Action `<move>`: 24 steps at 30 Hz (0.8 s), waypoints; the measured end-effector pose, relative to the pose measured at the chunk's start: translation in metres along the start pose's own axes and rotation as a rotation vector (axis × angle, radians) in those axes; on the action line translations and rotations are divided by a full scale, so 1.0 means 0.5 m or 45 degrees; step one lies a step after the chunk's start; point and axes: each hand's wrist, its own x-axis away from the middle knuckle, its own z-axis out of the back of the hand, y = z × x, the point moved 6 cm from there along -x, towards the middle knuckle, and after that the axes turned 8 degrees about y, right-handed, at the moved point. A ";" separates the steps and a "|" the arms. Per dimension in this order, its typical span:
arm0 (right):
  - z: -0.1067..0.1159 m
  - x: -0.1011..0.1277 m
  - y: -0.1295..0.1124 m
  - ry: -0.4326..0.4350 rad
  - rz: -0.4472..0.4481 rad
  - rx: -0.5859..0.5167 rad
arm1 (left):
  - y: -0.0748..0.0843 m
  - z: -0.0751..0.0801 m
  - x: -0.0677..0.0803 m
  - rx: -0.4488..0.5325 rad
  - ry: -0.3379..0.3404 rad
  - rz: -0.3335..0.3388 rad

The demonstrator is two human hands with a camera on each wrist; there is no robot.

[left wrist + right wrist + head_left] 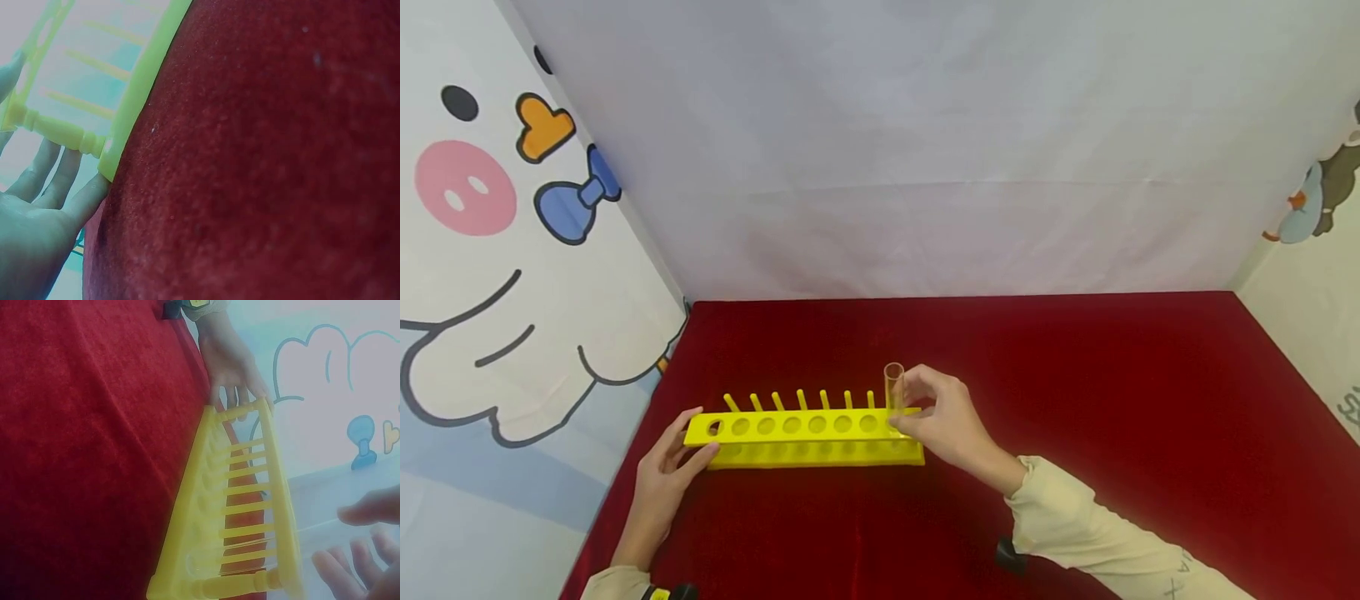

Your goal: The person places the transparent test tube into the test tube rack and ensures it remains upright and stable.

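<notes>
A yellow test tube rack (805, 454) stands on the red cloth, with a row of round holes along its top plate and a row of pegs behind. My left hand (658, 483) holds the rack's left end, thumb at the front and fingers round the end post, as the left wrist view also shows. At the far right hole stands a clear test tube (893, 385), upright, its lower part inside the rack. My right hand (951, 421) has thumb and fingers about the tube just above the top plate. In the right wrist view the tube's lower end reaches the rack's base (178, 550).
Red cloth (1112, 400) covers the table. A pale curtain (925, 150) hangs behind it. A panel with cartoon drawings (467, 275) rises along the left edge, and another printed panel (1311, 317) stands at the right.
</notes>
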 end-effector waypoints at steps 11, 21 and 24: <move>0.004 -0.001 0.038 -0.054 -0.055 -0.127 | 0.012 0.014 -0.001 -0.241 -0.069 0.000; 0.029 0.006 0.022 -0.088 -0.082 -0.126 | 0.032 0.029 -0.002 -0.395 -0.067 -0.142; 0.042 0.007 0.036 -0.063 -0.051 -0.104 | 0.037 0.034 -0.001 -0.472 -0.065 -0.204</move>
